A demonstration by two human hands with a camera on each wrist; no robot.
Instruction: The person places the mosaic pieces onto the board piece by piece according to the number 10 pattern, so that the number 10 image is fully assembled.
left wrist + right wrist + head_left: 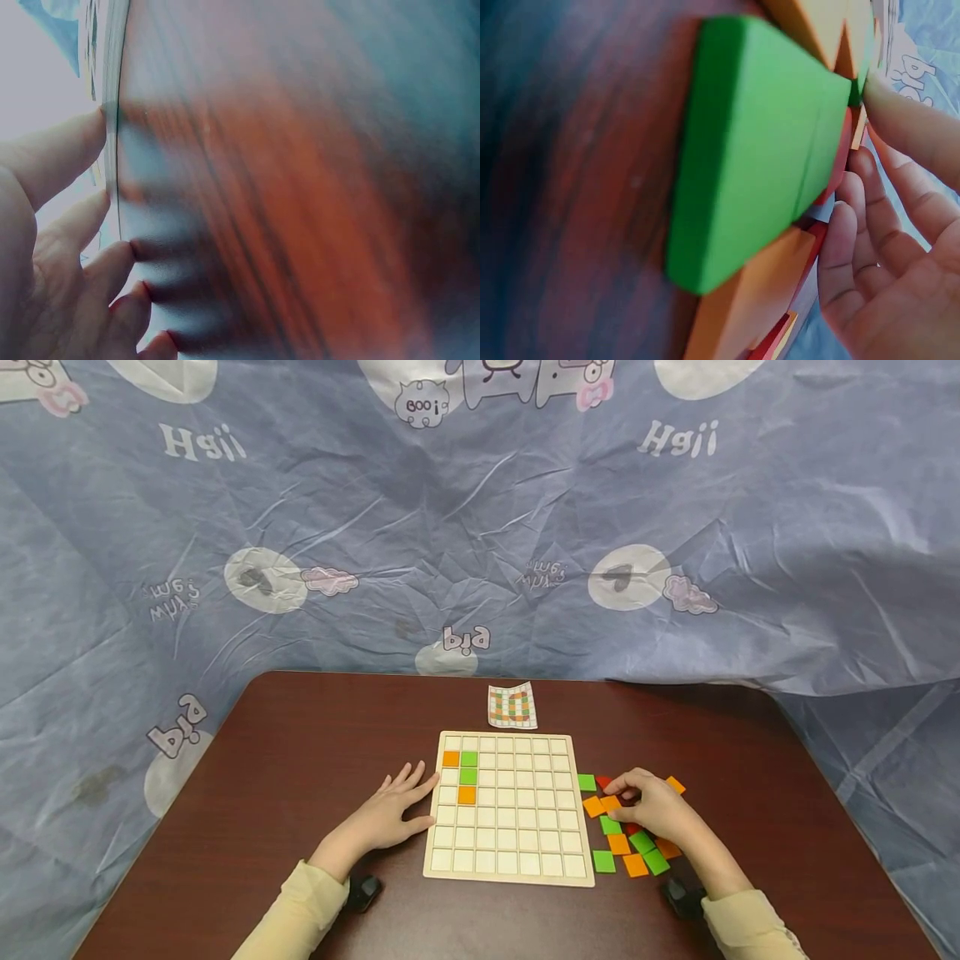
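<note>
A dark reddish-brown desk (337, 727) with a smooth, faintly glossy top and rounded far corners fills the near part of the scene. Behind it, a creased blue-grey cloth (420, 510) hangs down, printed with pale circles, pink clouds and cartoon lettering. The pale, wood-like board (528, 817) lies flat mid-desk, its surface divided into shallow square recesses by raised ribs. Four flat tiles sit in its far-left part: two orange, two green. Just beyond its far edge lies a small, slightly curled paper card (513, 706) with a coloured grid. To the board's right, smooth, solid-coloured square tiles (603, 862) in green, orange and red lie loosely overlapping. The left hand (386, 817) has its fingers spread apart, thumb and fingertip touching the board's left edge. The right hand (660, 810) pinches an orange tile (612, 803) between thumb and finger. Cream sleeves (307, 902) cover both forearms.
</note>
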